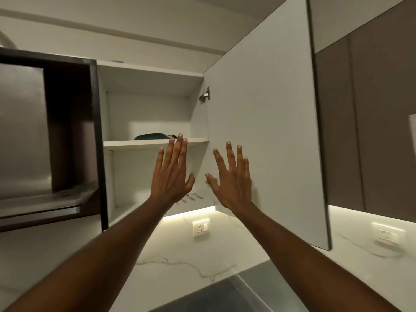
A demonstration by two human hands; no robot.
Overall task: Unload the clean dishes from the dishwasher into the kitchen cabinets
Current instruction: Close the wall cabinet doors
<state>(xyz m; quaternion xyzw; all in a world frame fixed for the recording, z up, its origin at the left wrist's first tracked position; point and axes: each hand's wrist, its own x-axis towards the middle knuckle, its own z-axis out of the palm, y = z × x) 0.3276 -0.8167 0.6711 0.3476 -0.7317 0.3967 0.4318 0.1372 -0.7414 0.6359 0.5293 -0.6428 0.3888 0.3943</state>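
I look up at an open white wall cabinet [144, 113]. Its door [265, 122] is swung out to the right. A dark teal dish [151, 136] lies on the upper shelf [135, 143]. On the bottom shelf some cutlery [193, 197] shows between my hands. My left hand [172, 174] is raised in front of the lower compartment, fingers spread, holding nothing. My right hand [231, 179] is raised beside it, in front of the door's hinge edge, fingers apart and empty. I cannot tell whether it touches the door.
A steel chimney hood [24, 131] in a dark frame stands left of the cabinet. Brown closed cabinets [369, 131] are to the right. Below are a lit marble backsplash with a socket [201, 227], another socket [387, 235], and a dark surface [225, 296] at the bottom.
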